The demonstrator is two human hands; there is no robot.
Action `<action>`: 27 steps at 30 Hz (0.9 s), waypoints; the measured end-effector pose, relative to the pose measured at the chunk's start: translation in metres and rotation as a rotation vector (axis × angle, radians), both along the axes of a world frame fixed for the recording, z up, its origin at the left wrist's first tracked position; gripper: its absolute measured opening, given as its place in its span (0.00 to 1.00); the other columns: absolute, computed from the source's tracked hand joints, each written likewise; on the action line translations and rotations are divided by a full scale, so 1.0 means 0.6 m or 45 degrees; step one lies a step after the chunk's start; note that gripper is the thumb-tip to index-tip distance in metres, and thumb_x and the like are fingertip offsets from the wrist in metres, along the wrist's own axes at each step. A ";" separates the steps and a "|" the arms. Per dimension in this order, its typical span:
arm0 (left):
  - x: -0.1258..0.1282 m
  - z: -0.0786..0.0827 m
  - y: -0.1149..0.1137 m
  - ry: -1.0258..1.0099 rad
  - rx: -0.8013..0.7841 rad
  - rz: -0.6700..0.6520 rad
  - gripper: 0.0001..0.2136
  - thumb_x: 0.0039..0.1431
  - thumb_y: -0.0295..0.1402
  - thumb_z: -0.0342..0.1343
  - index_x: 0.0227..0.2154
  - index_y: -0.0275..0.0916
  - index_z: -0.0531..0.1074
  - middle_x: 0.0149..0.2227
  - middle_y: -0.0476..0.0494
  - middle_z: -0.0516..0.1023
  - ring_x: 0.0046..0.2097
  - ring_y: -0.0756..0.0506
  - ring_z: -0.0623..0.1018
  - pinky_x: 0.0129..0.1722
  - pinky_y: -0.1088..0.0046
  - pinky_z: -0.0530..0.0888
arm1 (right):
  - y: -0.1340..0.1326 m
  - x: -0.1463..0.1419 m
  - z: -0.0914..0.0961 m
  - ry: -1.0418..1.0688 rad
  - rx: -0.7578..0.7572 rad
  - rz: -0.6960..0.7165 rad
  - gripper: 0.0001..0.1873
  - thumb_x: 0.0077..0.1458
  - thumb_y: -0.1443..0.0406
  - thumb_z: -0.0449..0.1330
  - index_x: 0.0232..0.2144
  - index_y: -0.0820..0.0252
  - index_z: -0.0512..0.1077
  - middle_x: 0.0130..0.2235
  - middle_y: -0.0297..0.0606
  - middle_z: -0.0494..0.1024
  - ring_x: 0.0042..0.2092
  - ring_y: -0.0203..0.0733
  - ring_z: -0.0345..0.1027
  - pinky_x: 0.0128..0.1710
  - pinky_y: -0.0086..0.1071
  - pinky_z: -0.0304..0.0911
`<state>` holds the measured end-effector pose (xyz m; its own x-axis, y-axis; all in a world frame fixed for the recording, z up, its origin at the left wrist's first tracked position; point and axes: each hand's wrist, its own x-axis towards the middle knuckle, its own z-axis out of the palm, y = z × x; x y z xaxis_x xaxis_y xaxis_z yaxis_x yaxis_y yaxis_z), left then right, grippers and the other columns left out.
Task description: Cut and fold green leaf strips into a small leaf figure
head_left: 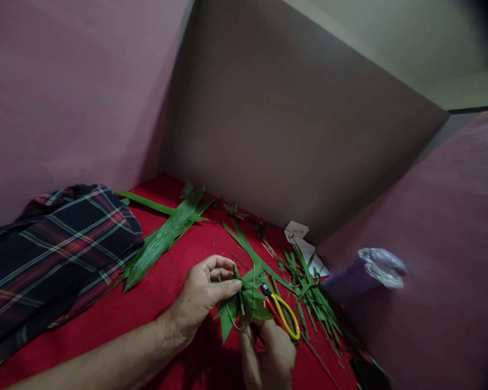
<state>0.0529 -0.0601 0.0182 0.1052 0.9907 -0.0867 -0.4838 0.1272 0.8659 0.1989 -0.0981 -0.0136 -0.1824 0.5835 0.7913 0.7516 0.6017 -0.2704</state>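
A folded piece of green leaf strips (252,295) with pointed ends is held up between my two hands above the red cloth. My left hand (205,290) is closed, its thumb and fingers pinching a short green stalk at the left side of the piece. Below it, my right hand (270,355) is closed on the lower edge, with its fingertips partly hidden behind the leaves. A thin strip loops down between the hands. Just beyond my right hand is a pair of scissors (287,314) with yellow and red handles, its blades partly covered by leaf.
Broad long leaves (168,233) lie at the back left beside a plaid cloth (65,249). Several narrow cut strips (313,298) are heaped at the right, near white papers (296,230). A purple plastic-topped object (361,273) stands by the right wall. Red cloth (154,290) covers the surface.
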 end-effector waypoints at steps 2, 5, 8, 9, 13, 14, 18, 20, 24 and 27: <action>0.000 0.000 0.000 -0.005 -0.004 -0.001 0.14 0.40 0.28 0.63 0.32 0.37 0.68 0.27 0.49 0.72 0.29 0.51 0.72 0.31 0.74 0.68 | 0.000 0.000 -0.002 0.012 -0.012 0.000 0.05 0.54 0.68 0.52 0.29 0.57 0.67 0.19 0.32 0.70 0.19 0.37 0.64 0.20 0.28 0.56; -0.001 0.003 -0.001 -0.003 -0.010 0.005 0.14 0.40 0.28 0.63 0.32 0.37 0.67 0.27 0.50 0.72 0.29 0.51 0.72 0.31 0.74 0.68 | 0.001 0.001 -0.009 0.038 -0.071 -0.011 0.04 0.53 0.68 0.53 0.30 0.58 0.68 0.19 0.33 0.70 0.20 0.37 0.64 0.21 0.28 0.56; -0.002 0.007 -0.002 -0.006 -0.021 0.016 0.14 0.40 0.28 0.63 0.31 0.36 0.67 0.27 0.51 0.71 0.29 0.51 0.71 0.31 0.74 0.68 | 0.000 0.003 -0.014 0.056 -0.141 -0.036 0.04 0.52 0.67 0.53 0.32 0.58 0.68 0.20 0.32 0.71 0.20 0.37 0.64 0.22 0.28 0.56; -0.003 0.007 -0.002 -0.007 -0.023 0.019 0.14 0.40 0.27 0.63 0.32 0.36 0.67 0.27 0.51 0.71 0.29 0.52 0.71 0.31 0.74 0.67 | 0.000 0.003 -0.015 0.061 -0.154 -0.036 0.05 0.52 0.67 0.53 0.32 0.58 0.68 0.20 0.32 0.71 0.21 0.38 0.64 0.22 0.29 0.56; -0.001 0.006 -0.001 -0.013 -0.022 0.005 0.13 0.41 0.27 0.62 0.32 0.36 0.66 0.26 0.51 0.70 0.29 0.52 0.71 0.32 0.74 0.67 | -0.002 0.002 -0.012 0.075 -0.138 -0.031 0.05 0.52 0.68 0.52 0.30 0.56 0.68 0.21 0.32 0.72 0.22 0.38 0.64 0.23 0.29 0.56; 0.000 0.005 -0.001 -0.014 -0.021 0.000 0.13 0.41 0.27 0.62 0.32 0.36 0.66 0.26 0.51 0.70 0.29 0.52 0.70 0.32 0.74 0.67 | -0.002 0.002 -0.011 0.072 -0.126 -0.030 0.05 0.52 0.68 0.52 0.29 0.56 0.68 0.21 0.32 0.71 0.21 0.38 0.64 0.23 0.29 0.56; 0.001 0.003 -0.002 -0.002 -0.020 0.001 0.13 0.41 0.27 0.62 0.32 0.36 0.66 0.27 0.52 0.69 0.29 0.52 0.70 0.31 0.74 0.67 | -0.001 0.002 -0.009 0.031 -0.083 -0.031 0.05 0.52 0.69 0.52 0.30 0.55 0.67 0.21 0.31 0.71 0.21 0.37 0.64 0.23 0.28 0.55; 0.001 0.002 -0.003 0.005 -0.022 0.001 0.14 0.41 0.27 0.62 0.32 0.36 0.66 0.27 0.52 0.69 0.29 0.53 0.70 0.31 0.74 0.67 | -0.001 0.003 -0.009 0.021 -0.075 -0.029 0.05 0.52 0.69 0.52 0.30 0.56 0.67 0.21 0.31 0.71 0.21 0.37 0.63 0.23 0.28 0.55; -0.001 0.004 -0.003 0.013 -0.011 -0.002 0.14 0.42 0.27 0.62 0.33 0.36 0.66 0.28 0.51 0.69 0.30 0.52 0.70 0.32 0.74 0.67 | -0.002 0.002 -0.009 0.028 -0.102 -0.001 0.05 0.52 0.69 0.52 0.30 0.56 0.67 0.20 0.31 0.70 0.21 0.37 0.63 0.22 0.28 0.55; -0.001 0.007 -0.002 0.011 -0.013 -0.002 0.14 0.42 0.27 0.61 0.33 0.36 0.65 0.28 0.50 0.69 0.30 0.52 0.70 0.33 0.73 0.67 | -0.002 0.000 -0.008 0.012 -0.110 -0.010 0.05 0.52 0.69 0.52 0.30 0.57 0.67 0.20 0.31 0.70 0.21 0.38 0.63 0.22 0.29 0.55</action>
<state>0.0521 -0.0611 0.0223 0.1061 0.9895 -0.0981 -0.4761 0.1371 0.8686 0.1990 -0.0994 -0.0185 -0.1705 0.6509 0.7398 0.7534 0.5700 -0.3278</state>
